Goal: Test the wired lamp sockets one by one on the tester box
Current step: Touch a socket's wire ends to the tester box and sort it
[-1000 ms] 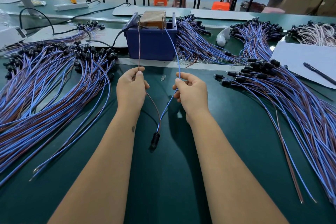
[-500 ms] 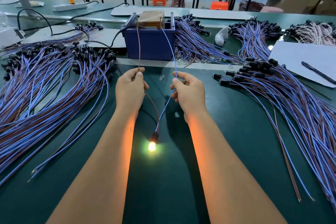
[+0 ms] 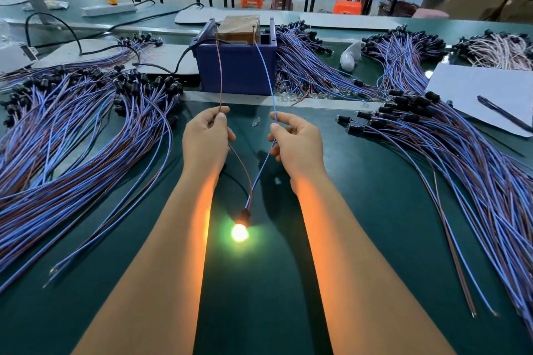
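A blue tester box [image 3: 239, 72] with a brown block on top stands at the middle of the green table. My left hand [image 3: 206, 141] pinches a brown wire [image 3: 220, 78] whose end reaches the box's top. My right hand [image 3: 294, 144] pinches the blue wire [image 3: 266, 78], which also runs up to the box. Both wires drop between my forearms to a black lamp socket [image 3: 244, 215]. Its bulb [image 3: 240, 232] glows bright yellow just above the table.
A large bundle of wired sockets [image 3: 72, 135] fans out on the left, and another bundle [image 3: 461, 158] on the right. More bundles lie behind the box. White paper with a pen [image 3: 503, 114] is at the right. A loose small bulb [image 3: 255, 122] lies between my hands.
The bulb was dark one second ago and lit half a second ago; it now glows on. My hands hold the same wires almost unmoved.
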Tool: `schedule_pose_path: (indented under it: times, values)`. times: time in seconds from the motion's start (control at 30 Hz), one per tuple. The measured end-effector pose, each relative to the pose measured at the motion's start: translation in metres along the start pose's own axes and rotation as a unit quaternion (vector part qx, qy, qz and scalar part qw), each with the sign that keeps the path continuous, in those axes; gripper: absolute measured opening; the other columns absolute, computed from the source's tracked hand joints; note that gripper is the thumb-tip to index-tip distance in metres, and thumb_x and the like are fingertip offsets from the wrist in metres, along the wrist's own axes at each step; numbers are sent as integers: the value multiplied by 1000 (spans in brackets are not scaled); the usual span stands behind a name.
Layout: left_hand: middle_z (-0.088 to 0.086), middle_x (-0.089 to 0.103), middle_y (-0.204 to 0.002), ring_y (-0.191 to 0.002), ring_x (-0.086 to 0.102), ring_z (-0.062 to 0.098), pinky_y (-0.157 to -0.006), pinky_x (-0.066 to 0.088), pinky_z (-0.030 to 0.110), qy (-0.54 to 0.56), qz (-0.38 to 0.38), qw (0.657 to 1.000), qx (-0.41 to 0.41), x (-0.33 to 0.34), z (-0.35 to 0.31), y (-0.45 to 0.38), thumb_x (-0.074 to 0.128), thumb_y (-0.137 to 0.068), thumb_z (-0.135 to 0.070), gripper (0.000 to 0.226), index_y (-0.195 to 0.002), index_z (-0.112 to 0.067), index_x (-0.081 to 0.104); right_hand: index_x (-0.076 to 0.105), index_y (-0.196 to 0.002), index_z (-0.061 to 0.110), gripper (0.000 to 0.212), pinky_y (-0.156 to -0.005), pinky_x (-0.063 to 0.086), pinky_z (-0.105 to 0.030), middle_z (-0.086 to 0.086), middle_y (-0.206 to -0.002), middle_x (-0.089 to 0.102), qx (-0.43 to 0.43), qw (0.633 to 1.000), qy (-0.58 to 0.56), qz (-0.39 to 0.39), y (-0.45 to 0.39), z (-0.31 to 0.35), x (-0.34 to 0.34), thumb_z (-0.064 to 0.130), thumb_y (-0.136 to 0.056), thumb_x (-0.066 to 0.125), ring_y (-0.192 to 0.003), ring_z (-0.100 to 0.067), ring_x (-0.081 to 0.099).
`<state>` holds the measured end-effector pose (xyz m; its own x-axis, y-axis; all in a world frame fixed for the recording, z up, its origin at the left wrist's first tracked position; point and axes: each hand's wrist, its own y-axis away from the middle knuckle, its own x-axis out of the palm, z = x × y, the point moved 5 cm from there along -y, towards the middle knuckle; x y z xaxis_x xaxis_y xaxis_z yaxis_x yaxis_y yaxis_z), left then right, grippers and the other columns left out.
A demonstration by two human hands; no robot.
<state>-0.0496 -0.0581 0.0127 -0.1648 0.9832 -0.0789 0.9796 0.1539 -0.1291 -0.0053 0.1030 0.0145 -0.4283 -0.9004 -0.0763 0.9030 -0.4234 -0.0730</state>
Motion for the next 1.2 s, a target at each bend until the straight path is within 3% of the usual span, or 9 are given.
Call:
schedule_pose_path:
  times: [0.23,0.4,0.53,0.63,0.77,0.9,1.03,1.13,1.2]
  values:
    - [-11,59,-53,-45,44,4,-53,42,21,-14,-1,1000,1,-2,1,-1,44,-101,-21,23,-108,-25,65,66,-120,18,28,-53,44,-19,1,-72,60,-8,1000,8,-6,1,2,-1,11,-96,54,-50,-6,52]
    - [-8,63,-66,-47,54,2,-54,46,20,17,27,999,-6,6,-5,4,47,-100,-17,20,-95,-25,66,67,-109,24,22,-71,54,-40,-3,-71,59,-83,996,35,-17,7,13,6,11,-94,57,-64,-16,52]
    - [-5,66,-71,-53,60,3,-54,50,17,90,100,991,-11,26,-12,15,53,-99,-10,21,-89,-19,70,72,-102,12,15,-70,52,-25,4,-73,68,-111,989,95,31,11,13,18,11,-93,61,-67,-7,63]
    - [3,68,-77,-62,61,9,-58,50,19,98,122,987,-29,29,-11,16,57,-97,-14,17,-89,-17,71,75,-99,11,15,-70,50,-26,2,-78,71,-129,983,118,45,12,14,20,13,-93,62,-71,-10,64]
    - [2,59,-66,-62,55,13,-58,52,20,175,80,980,-51,20,-10,11,60,-95,-11,19,-78,-14,68,74,-91,11,10,-71,54,-36,0,-76,71,-119,985,92,79,14,16,23,16,-91,65,-70,-13,62]
    - [-3,62,-58,-56,63,8,-57,54,20,307,38,948,-78,6,-11,5,61,-95,-8,23,-73,-13,60,69,-71,18,19,-59,39,-26,12,-53,53,-101,978,161,86,13,13,19,27,-88,69,-55,-6,46]
    - [0,69,-64,-62,69,11,-59,56,19,404,32,909,-92,-2,-13,3,61,-95,-7,13,-83,-10,63,66,-80,25,13,-60,33,-28,8,-61,51,-119,941,317,5,14,19,8,33,-89,61,-68,-19,51]
    - [-3,72,-71,-67,70,9,-62,55,20,342,83,933,-74,5,-16,9,62,-95,-10,11,-86,-14,67,66,-92,21,13,-58,26,-30,0,-74,64,-185,911,343,-133,19,32,-5,27,-95,55,-67,-21,44]
    - [-4,74,-76,-70,70,8,-65,54,19,258,127,957,-38,10,-18,14,63,-94,-13,12,-85,-19,70,68,-97,18,14,-58,25,-29,-1,-81,69,-212,909,295,-205,22,39,-16,22,-95,54,-67,-18,47]
